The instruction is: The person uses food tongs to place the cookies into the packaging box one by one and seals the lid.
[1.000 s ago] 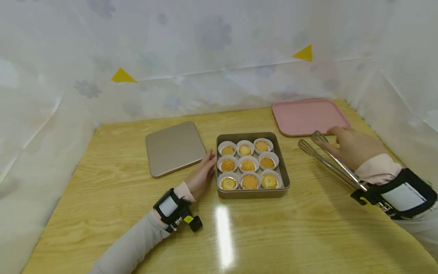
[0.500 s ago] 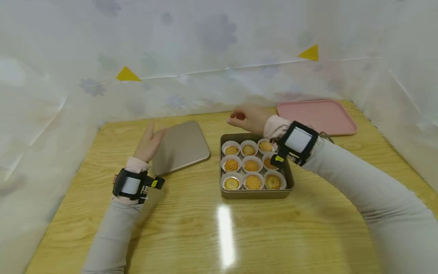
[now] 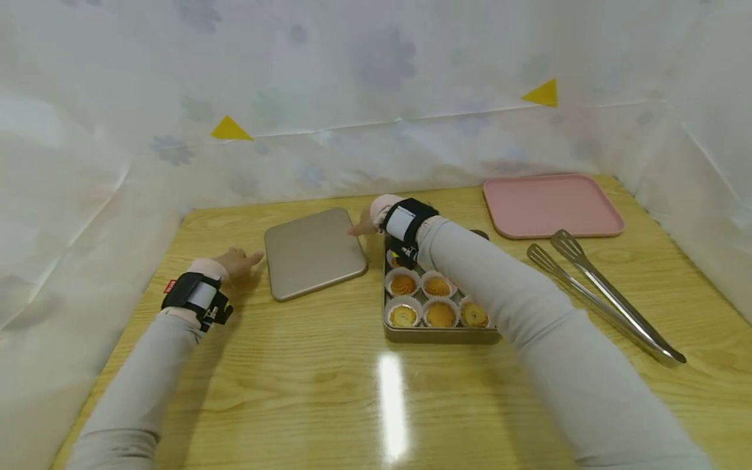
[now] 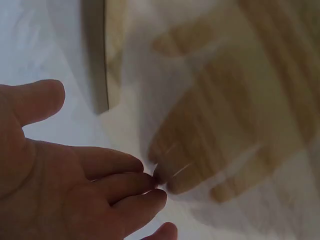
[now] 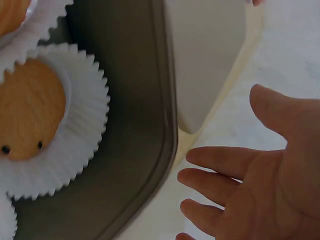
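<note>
A flat bronze-coloured metal lid (image 3: 314, 254) lies on the table between my two hands. My left hand (image 3: 237, 262) is just left of it, fingers extended toward its edge. In the left wrist view that palm (image 4: 70, 195) shows fingers and thumb spread, holding nothing, near the lid's edge (image 4: 96, 60). My right hand (image 3: 365, 224) reaches to the lid's right edge over the far corner of the matching square tin (image 3: 440, 335). Its fingers (image 5: 215, 157) are spread apart with nothing between them. Several cookies (image 3: 440, 313) in white paper cups sit in the tin, partly hidden by the right forearm.
Metal tongs (image 3: 623, 309) lie on the table at the right, under the right sleeve's outer side. A pink tray (image 3: 552, 205) stands at the back right. White patterned sheeting (image 3: 376, 150) encloses the back and sides of the wooden table (image 3: 305, 391).
My right hand has left the tongs on the table and crossed left over the tin to the lid. My left hand has let go of the tin and moved to the lid's left.
</note>
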Motion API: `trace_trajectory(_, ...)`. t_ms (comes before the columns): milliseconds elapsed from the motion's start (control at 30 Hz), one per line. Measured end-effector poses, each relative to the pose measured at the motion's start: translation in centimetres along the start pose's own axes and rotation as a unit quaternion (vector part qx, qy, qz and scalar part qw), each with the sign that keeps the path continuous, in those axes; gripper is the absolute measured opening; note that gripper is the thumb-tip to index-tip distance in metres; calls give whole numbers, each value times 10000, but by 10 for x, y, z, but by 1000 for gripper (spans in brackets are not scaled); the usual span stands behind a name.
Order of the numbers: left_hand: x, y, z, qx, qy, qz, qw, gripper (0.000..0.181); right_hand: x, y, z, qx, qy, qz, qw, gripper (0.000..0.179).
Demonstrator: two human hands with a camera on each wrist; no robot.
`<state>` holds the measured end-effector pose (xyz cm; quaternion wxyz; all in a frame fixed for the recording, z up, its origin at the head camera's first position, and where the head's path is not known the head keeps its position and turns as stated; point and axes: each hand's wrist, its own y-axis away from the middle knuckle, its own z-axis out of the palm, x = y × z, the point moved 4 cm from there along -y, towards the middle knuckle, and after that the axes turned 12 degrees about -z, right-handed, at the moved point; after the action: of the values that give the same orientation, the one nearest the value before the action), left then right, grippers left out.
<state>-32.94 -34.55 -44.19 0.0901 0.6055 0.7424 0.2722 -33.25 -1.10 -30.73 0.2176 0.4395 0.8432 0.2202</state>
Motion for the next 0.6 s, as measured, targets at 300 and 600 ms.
trace_trajectory(300,27,7,20,-234,192,225,9993,97,-15,0,18,28,-812,592,9949,57)
trace_trajectory(600,86,98,3,-193,584,569,9965,84,-5,-11,26,-49,-459,-17,9989,60)
